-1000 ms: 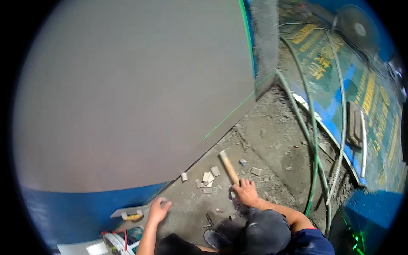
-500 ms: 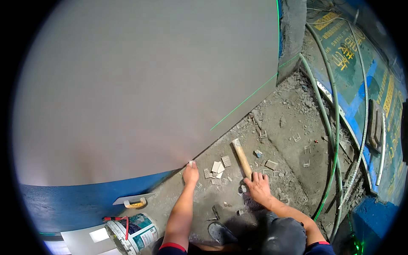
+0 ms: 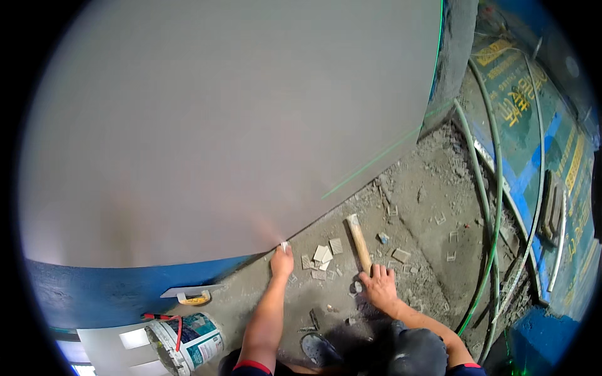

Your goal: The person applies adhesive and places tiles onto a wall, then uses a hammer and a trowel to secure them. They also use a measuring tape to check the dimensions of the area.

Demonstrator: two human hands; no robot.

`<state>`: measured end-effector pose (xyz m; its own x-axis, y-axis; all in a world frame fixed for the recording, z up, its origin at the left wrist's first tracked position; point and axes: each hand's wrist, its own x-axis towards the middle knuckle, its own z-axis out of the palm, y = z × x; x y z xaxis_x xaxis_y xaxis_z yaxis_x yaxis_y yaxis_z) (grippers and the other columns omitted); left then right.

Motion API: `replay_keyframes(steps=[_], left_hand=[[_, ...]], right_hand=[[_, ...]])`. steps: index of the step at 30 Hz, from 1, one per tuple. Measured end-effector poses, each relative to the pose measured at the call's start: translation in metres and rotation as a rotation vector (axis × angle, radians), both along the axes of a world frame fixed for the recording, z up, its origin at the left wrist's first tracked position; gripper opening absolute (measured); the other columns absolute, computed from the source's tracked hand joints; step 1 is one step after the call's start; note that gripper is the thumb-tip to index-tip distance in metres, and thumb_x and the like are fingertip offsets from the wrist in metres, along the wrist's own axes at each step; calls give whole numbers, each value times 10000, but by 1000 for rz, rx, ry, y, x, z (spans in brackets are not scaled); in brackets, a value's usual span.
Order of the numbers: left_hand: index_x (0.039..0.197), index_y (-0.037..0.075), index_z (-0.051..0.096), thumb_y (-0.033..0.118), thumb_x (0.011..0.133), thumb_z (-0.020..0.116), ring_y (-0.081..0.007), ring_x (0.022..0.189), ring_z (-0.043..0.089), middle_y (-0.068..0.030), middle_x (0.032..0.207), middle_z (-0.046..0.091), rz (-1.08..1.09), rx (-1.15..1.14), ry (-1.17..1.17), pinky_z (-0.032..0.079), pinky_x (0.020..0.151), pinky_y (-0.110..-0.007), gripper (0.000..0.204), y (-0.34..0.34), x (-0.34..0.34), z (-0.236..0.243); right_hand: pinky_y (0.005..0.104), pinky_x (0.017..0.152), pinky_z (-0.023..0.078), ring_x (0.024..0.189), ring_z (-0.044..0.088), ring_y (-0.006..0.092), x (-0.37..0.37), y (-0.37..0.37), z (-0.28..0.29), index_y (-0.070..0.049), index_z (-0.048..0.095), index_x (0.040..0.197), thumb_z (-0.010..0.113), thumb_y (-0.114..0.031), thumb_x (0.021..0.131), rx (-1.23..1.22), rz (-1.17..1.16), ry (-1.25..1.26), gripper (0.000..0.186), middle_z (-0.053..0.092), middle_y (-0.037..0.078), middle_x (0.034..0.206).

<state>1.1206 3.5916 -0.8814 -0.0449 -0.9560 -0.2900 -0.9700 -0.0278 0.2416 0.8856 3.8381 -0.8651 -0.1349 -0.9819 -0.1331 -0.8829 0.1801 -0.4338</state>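
Observation:
A large smooth grey tile panel (image 3: pixel 219 125) fills the left and middle of the view, its lower edge just above the rough floor. At that edge my left hand (image 3: pixel 282 262) pinches a small whitish piece (image 3: pixel 285 245), its exact kind unclear. To the right, my right hand (image 3: pixel 380 289) is closed over the lower end of a wooden-handled tool (image 3: pixel 359 240), probably a mallet; the hand hides most of its head. The bare handle points away from me. Between the hands lie several small beige tile pieces (image 3: pixel 323 254) and clear plastic clips.
A trowel with a yellow handle (image 3: pixel 194 299) lies by the blue wall base (image 3: pixel 106 291). Near it a bucket (image 3: pixel 188 341) carries red-handled tools. Green hoses (image 3: pixel 494 182) curve along the right, beside a printed green sheet (image 3: pixel 523 144). Rubble (image 3: pixel 439 153) edges the floor.
The view has shifted slightly, moving the panel's right edge rightward and down. My left hand stays at the panel edge with the whitish piece; my right hand stays on the wooden-handled tool.

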Motion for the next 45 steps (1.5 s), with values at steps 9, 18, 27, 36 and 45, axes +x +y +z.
replay_keyframes(steps=[9, 18, 27, 36, 45], left_hand=[[1125, -46, 588, 474, 802, 750, -445, 1070, 621, -287, 1110, 657, 92, 19, 153, 488, 898, -479, 633, -1, 18, 13], [1307, 56, 567, 408, 849, 681, -422, 1144, 593, -251, 1237, 628, -589, 327, -126, 480, 924, -491, 589, -10, 38, 111], [929, 15, 642, 139, 897, 694, -213, 679, 587, -80, 840, 632, -828, -719, 738, 491, 648, -313, 138, 17, -6, 576], [1443, 100, 440, 386, 993, 518, -307, 1395, 387, -137, 1499, 418, -386, -2088, 396, 307, 1173, -453, 539, -71, 37, 917], [1420, 58, 450, 385, 1042, 416, -310, 1408, 361, -140, 1472, 444, -411, -1928, 316, 304, 1173, -445, 502, -106, 51, 975]], right_hand=[[457, 802, 418, 1020, 514, 316, 4, -8, -11, -246, 627, 1120, 574, -244, 876, 73, 48, 11, 250, 500, 129, 1065], [412, 807, 506, 1012, 611, 319, -65, 0, 29, -109, 547, 1359, 709, -288, 883, 93, 226, -367, 534, 593, 199, 1173], [259, 495, 428, 599, 538, 108, -219, 72, 301, -95, 592, 1291, 661, -312, 949, -617, -512, -1204, 411, 614, 24, 882], [249, 581, 483, 699, 566, 137, -201, 43, 646, 66, 406, 1363, 611, -191, 813, -1537, -5, -999, 641, 629, 214, 1149], [220, 503, 411, 603, 504, 116, -195, 22, 874, 29, 529, 1210, 548, -157, 938, -1578, 228, -890, 330, 610, 138, 967]])
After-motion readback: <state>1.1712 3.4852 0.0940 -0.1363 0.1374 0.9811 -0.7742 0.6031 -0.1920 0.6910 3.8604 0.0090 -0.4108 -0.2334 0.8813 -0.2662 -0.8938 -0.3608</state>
